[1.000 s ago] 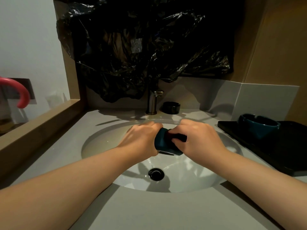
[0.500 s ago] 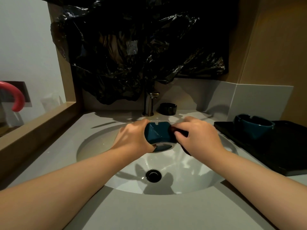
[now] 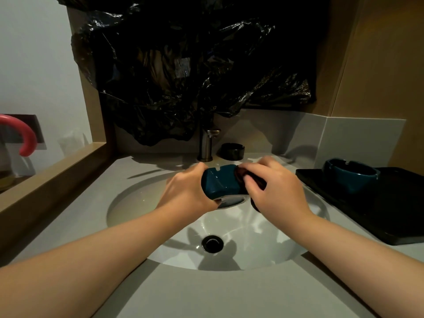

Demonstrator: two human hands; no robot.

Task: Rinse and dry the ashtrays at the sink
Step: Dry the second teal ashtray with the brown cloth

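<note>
Over the white sink basin [image 3: 263,244], my left hand [image 3: 188,191] grips a teal ashtray [image 3: 220,182], tilted with its grey underside toward me. My right hand [image 3: 275,187] pinches a dark cloth [image 3: 241,174] against the ashtray's right rim; most of the cloth is hidden by my fingers. A second teal ashtray [image 3: 351,177] stands upright on a black tray [image 3: 390,214] at the right. A black ashtray [image 3: 232,151] sits on the counter beside the faucet [image 3: 206,143]. No water runs from the faucet.
The drain [image 3: 212,243] lies at the basin's bottom. A crumpled black plastic bag [image 3: 183,65] covers the wall above the faucet. A wooden ledge [image 3: 46,175] borders the grey counter [image 3: 206,294] on the left, with a pink curved handle [image 3: 25,134] beyond it.
The ashtray has been turned in my left hand, from edge-on to showing its side and underside. My right hand with the cloth has shifted along the rim.
</note>
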